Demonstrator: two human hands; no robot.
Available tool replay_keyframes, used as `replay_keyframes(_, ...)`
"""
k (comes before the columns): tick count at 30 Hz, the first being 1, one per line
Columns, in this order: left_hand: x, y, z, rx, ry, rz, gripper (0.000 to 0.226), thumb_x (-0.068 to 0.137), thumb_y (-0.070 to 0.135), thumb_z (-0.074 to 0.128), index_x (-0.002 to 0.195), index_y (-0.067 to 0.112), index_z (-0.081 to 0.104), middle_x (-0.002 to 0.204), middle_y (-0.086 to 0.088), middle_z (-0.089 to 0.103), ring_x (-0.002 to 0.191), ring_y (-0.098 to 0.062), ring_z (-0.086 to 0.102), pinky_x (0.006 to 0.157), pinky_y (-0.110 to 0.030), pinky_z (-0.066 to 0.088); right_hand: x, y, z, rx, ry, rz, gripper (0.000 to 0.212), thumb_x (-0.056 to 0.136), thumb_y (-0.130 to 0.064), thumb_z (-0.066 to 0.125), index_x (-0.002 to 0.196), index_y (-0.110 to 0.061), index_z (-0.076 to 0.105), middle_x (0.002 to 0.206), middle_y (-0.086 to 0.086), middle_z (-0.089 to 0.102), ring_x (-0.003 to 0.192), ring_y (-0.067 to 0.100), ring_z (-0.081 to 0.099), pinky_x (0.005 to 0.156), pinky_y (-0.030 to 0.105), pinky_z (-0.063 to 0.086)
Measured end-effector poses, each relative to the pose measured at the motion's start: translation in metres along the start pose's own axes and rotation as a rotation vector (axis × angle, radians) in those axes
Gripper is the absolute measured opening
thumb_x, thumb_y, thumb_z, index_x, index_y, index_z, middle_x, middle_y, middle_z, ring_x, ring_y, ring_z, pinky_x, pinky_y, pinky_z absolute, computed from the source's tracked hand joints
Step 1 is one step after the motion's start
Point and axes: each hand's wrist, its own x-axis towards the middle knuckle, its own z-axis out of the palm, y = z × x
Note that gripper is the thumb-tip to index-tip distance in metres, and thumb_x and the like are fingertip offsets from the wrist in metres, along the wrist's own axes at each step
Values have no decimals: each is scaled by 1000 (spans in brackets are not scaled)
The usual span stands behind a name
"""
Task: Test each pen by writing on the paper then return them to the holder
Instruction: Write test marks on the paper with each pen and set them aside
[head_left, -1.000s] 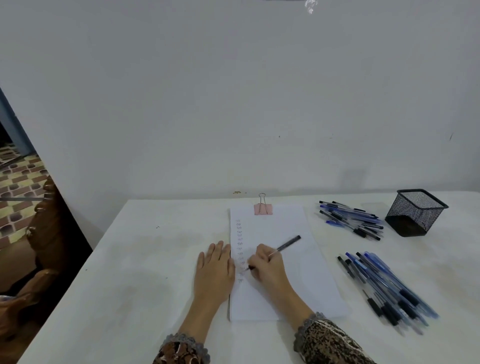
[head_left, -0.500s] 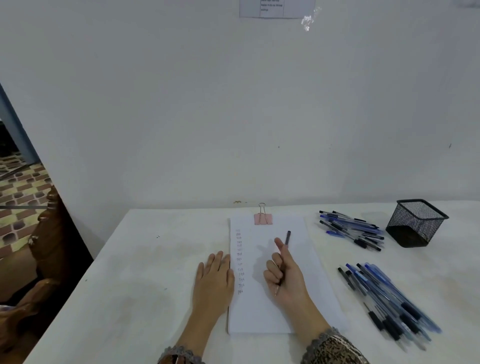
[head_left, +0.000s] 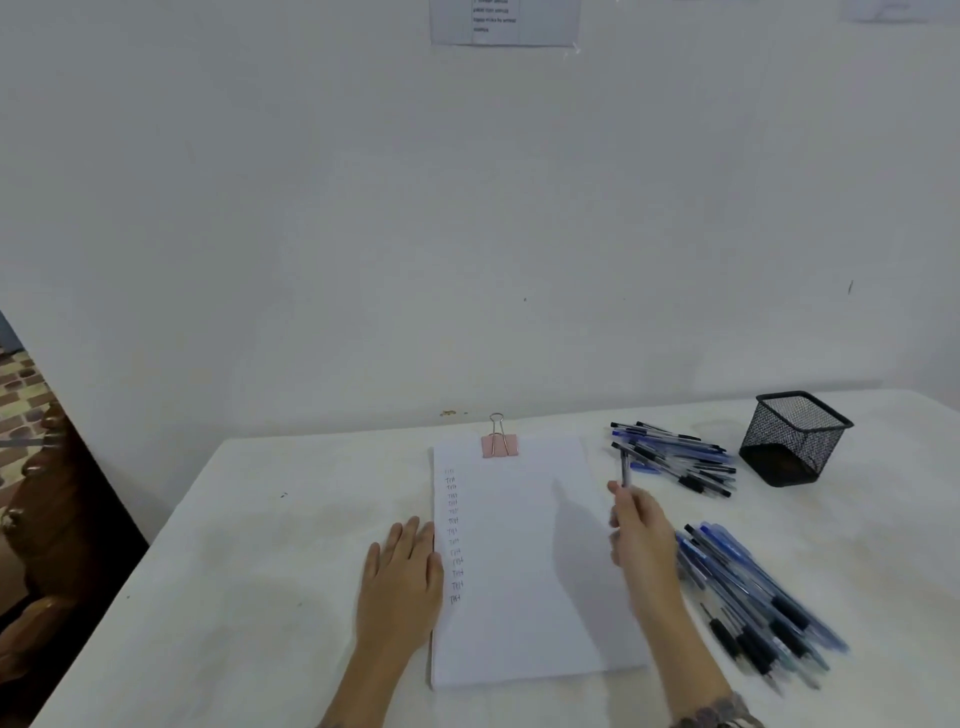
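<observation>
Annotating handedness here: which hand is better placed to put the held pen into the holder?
Right. The right hand holds the pen and is nearer the holder; the left hand rests flat left of the paper.

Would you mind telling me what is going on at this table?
A person is testing pens. The right hand holds one pen upright, off the paper pad and near the far pile of pens. The left hand rests flat at the pad's left edge, beside a column of test marks. A nearer pile of pens lies to the right, and the black mesh holder shows no pens inside.
</observation>
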Motion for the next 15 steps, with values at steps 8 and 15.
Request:
replay_keyframes(8,2,-1,3,-17,25,-3,98,60,49,-21,147,24,18,156,6,11,144,-12,5,117,-35,4,33,-2,-80,-1179,41,120,31,94,-22,44,124,-28,52,129,6,46,116,31,43,97,41,35)
replay_keyframes(15,0,2,0,-49,34,-5,98,61,51,-19,146,23,21,155,5,14,144,-13,7,116,-35,4,69,-19,-80,-1230,-3,121,31,90,-29,52,120,-26,56,132,8,45,120,32,43,104,43,36)
